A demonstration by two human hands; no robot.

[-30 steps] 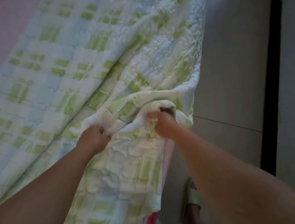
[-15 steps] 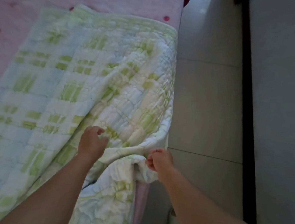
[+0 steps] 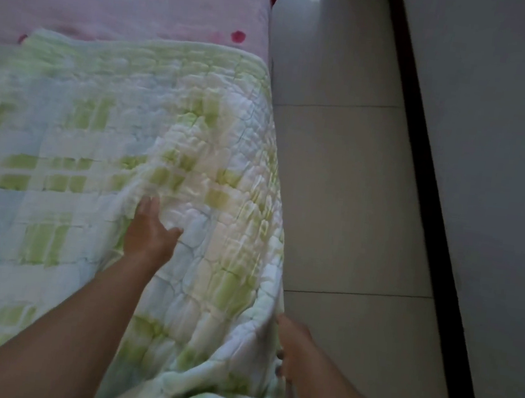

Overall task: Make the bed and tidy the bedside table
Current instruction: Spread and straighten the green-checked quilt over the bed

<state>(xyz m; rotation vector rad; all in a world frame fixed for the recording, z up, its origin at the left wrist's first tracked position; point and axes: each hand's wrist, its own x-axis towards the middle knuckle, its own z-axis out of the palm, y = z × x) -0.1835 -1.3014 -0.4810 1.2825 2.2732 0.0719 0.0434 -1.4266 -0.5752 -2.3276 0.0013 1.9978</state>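
Observation:
A green-and-white checked quilt (image 3: pixel 96 153) lies spread over the bed, its far edge short of the pink sheet (image 3: pixel 128 16). My left hand (image 3: pixel 149 231) rests flat on the quilt with fingers straight, pressing a raised fold. At the bed's right side, my right hand (image 3: pixel 292 346) grips the quilt's hanging edge; its fingers are partly hidden behind the cloth. The quilt is bunched and wrinkled near my right wrist.
A grey tiled floor (image 3: pixel 347 192) runs along the bed's right side. A dark strip (image 3: pixel 429 185) borders a pale wall or cabinet panel (image 3: pixel 508 128) further right. The pink sheet has a deep red band at the far end.
My left hand let go of the quilt and moved forward, now flat on it. My right hand drew the edge down toward the bed's side. The quilt lies flatter.

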